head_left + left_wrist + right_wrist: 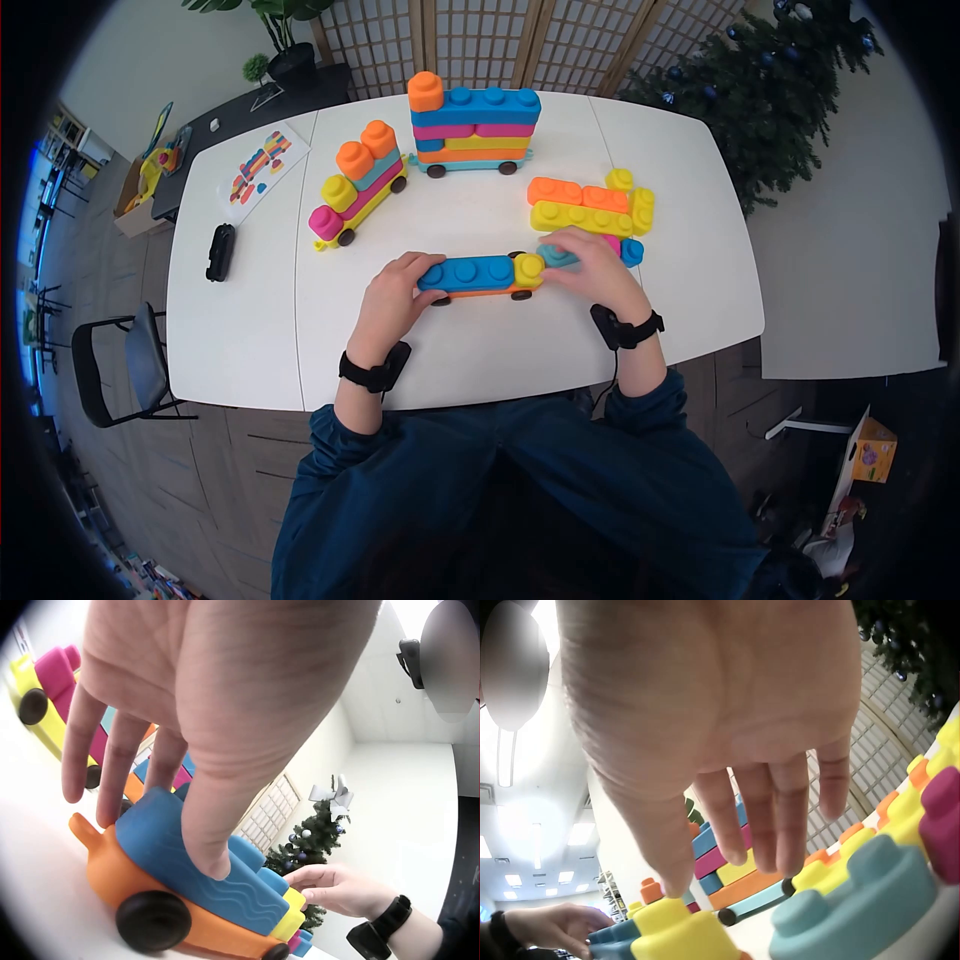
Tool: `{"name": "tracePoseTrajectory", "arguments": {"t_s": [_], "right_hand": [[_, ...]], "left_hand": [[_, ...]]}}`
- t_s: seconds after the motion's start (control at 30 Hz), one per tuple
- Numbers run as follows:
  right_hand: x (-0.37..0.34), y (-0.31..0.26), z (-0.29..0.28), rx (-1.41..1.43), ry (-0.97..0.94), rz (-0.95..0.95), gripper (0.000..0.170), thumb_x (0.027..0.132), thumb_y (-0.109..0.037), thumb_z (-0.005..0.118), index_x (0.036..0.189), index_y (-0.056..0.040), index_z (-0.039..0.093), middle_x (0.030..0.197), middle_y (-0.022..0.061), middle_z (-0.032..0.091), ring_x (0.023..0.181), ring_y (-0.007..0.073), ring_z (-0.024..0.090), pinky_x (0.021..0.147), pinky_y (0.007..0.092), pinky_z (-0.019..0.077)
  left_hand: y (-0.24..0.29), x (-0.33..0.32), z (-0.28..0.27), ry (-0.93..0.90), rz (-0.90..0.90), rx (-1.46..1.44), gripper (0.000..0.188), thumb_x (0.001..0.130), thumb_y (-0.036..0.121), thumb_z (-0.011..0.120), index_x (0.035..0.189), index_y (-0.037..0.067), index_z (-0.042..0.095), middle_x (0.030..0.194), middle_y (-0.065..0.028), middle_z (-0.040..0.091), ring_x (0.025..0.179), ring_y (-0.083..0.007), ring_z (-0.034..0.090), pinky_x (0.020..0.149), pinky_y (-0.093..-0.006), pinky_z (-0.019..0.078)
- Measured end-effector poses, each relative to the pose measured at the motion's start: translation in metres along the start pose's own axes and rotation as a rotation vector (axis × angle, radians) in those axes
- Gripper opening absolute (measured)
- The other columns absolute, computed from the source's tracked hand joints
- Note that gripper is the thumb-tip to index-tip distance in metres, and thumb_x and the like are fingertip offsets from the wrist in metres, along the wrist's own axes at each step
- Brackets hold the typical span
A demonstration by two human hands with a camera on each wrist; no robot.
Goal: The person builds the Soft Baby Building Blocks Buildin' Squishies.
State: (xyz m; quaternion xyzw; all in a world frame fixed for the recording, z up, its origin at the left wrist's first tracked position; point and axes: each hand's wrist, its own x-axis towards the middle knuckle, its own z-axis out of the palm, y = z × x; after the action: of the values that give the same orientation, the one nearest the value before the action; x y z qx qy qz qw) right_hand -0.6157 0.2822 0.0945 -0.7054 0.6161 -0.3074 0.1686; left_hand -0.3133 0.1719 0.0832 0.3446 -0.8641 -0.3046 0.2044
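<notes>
A long blue block [466,272] and a yellow block [528,268] sit side by side on an orange wheeled base [124,870]. My left hand [392,302] grips the blue block's left end, its thumb along the near side in the left wrist view. At the right end my right hand [600,272] is beside the yellow block [679,930], thumb tip at its edge and the other fingers hanging loosely extended. A teal block [855,904] lies under that hand, near a magenta piece [612,243] and a blue piece [631,252].
Behind stands a tall stacked wagon [475,130]; to its left is a yellow wheeled base [375,212] with blocks. Orange and yellow blocks [582,216] lie at the right. A picture sheet [262,170] and a black object [221,252] are on the left.
</notes>
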Motion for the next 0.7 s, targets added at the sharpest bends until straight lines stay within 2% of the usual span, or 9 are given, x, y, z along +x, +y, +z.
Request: {"name": "tracePoseTrajectory", "arguments": {"t_s": [0.07, 0.2, 0.27, 0.43, 0.57, 0.63, 0.7], "right_hand": [[0.001, 0.001, -0.016, -0.031, 0.049, 0.246, 0.033, 0.083, -0.02, 0.079, 0.111, -0.0055, 0.071, 0.108, 0.0111, 0.07, 0.099, 0.0297, 0.067, 0.086, 0.0386, 0.0529], [0.004, 0.032, -0.035, -0.319, 0.206, 0.271, 0.03, 0.083, -0.019, 0.078, 0.109, -0.0054, 0.071, 0.109, 0.0117, 0.07, 0.101, 0.0313, 0.066, 0.086, 0.0419, 0.0513], [0.016, 0.05, -0.037, -0.356, 0.232, 0.249, 0.027, 0.084, -0.02, 0.077, 0.107, -0.0067, 0.072, 0.109, 0.0097, 0.071, 0.103, 0.0306, 0.065, 0.087, 0.0435, 0.0493], [0.054, 0.063, -0.036, -0.627, 0.066, 0.27, 0.021, 0.084, -0.02, 0.075, 0.104, -0.0128, 0.075, 0.104, 0.0049, 0.07, 0.103, 0.0262, 0.064, 0.09, 0.0452, 0.0454], [0.071, 0.07, -0.029, -0.644, 0.079, 0.228, 0.019, 0.085, -0.021, 0.074, 0.102, -0.0137, 0.076, 0.103, 0.0042, 0.07, 0.104, 0.0252, 0.064, 0.09, 0.0455, 0.0447], [0.077, 0.069, -0.029, -0.676, -0.065, 0.355, 0.016, 0.085, -0.022, 0.074, 0.098, -0.0127, 0.075, 0.103, 0.0043, 0.07, 0.105, 0.0244, 0.063, 0.091, 0.0458, 0.0447], [0.078, 0.067, -0.03, -0.668, -0.062, 0.346, 0.017, 0.084, -0.021, 0.074, 0.098, -0.0118, 0.074, 0.103, 0.0047, 0.069, 0.105, 0.0249, 0.064, 0.091, 0.0458, 0.0448]], "left_hand": [[0.0, -0.001, 0.001, 0.002, -0.004, 0.006, 0.047, 0.076, 0.014, 0.082, 0.121, 0.011, 0.068, 0.113, -0.009, 0.069, 0.1, -0.0334, 0.067, 0.086, -0.0406, 0.0557], [0.001, -0.001, 0.002, 0.022, 0.003, 0.015, 0.047, 0.077, 0.014, 0.082, 0.121, 0.012, 0.068, 0.112, -0.0089, 0.069, 0.1, -0.0333, 0.067, 0.086, -0.0405, 0.0558], [0.001, -0.001, 0.003, 0.018, 0.004, 0.017, 0.047, 0.077, 0.015, 0.083, 0.121, 0.012, 0.068, 0.112, -0.0089, 0.069, 0.1, -0.0333, 0.067, 0.086, -0.0405, 0.0559], [0.005, 0.0, 0.001, 0.005, -0.017, 0.037, 0.046, 0.077, 0.016, 0.082, 0.121, 0.012, 0.068, 0.113, -0.0084, 0.069, 0.1, -0.0329, 0.067, 0.085, -0.0403, 0.0559], [0.002, -0.002, 0.003, 0.009, -0.008, 0.045, 0.05, 0.077, 0.017, 0.083, 0.124, 0.011, 0.066, 0.115, -0.0091, 0.068, 0.103, -0.0334, 0.066, 0.087, -0.0407, 0.0556], [0.001, -0.003, 0.003, -0.006, -0.022, 0.009, 0.06, 0.076, 0.019, 0.084, 0.131, 0.011, 0.061, 0.121, -0.0117, 0.067, 0.107, -0.0343, 0.066, 0.09, -0.0408, 0.0549], [-0.005, -0.007, 0.004, 0.02, -0.017, -0.026, 0.066, 0.075, 0.018, 0.086, 0.135, 0.01, 0.059, 0.124, -0.0128, 0.066, 0.107, -0.0338, 0.066, 0.09, -0.0406, 0.055]]}}
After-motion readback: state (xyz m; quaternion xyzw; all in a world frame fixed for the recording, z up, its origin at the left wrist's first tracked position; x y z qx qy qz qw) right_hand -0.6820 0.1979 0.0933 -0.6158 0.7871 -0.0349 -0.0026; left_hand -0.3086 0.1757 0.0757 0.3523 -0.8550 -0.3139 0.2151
